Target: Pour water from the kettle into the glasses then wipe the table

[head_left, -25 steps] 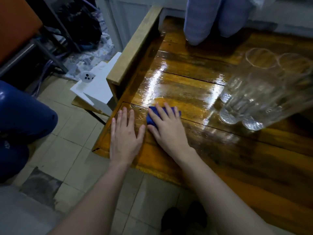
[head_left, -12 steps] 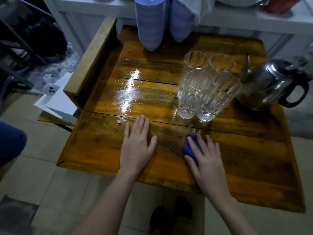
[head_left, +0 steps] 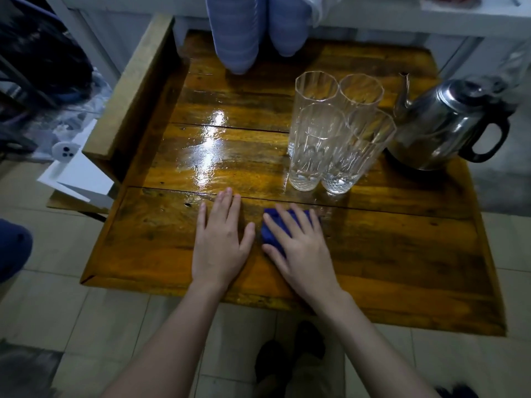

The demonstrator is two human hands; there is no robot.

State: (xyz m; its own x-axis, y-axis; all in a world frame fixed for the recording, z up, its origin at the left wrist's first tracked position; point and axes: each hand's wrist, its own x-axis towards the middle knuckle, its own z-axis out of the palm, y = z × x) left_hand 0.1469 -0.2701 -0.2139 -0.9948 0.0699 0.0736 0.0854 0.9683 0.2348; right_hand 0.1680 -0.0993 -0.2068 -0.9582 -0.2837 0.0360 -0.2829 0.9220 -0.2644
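Observation:
My right hand (head_left: 298, 248) presses flat on a blue cloth (head_left: 271, 232) near the front middle of the wet wooden table (head_left: 402, 254). Beside it on the left, my left hand (head_left: 221, 239) lies flat on the wood with fingers apart, holding nothing. Several tall clear glasses (head_left: 330, 133) stand clustered just beyond my right hand. To their right at the table's far right sits a steel kettle (head_left: 442, 124) with a black handle, its spout toward the glasses.
Two stacks of blue cups (head_left: 235, 33) hang over the table's far edge from a white counter. A raised wooden side board (head_left: 135, 90) borders the left. White boxes (head_left: 77, 173) sit on the tiled floor at left. My shoes (head_left: 287, 351) show below.
My right hand slid the cloth rightward along the front plank, then back left beside my left hand. The view swung right, bringing the kettle and glasses fully into sight.

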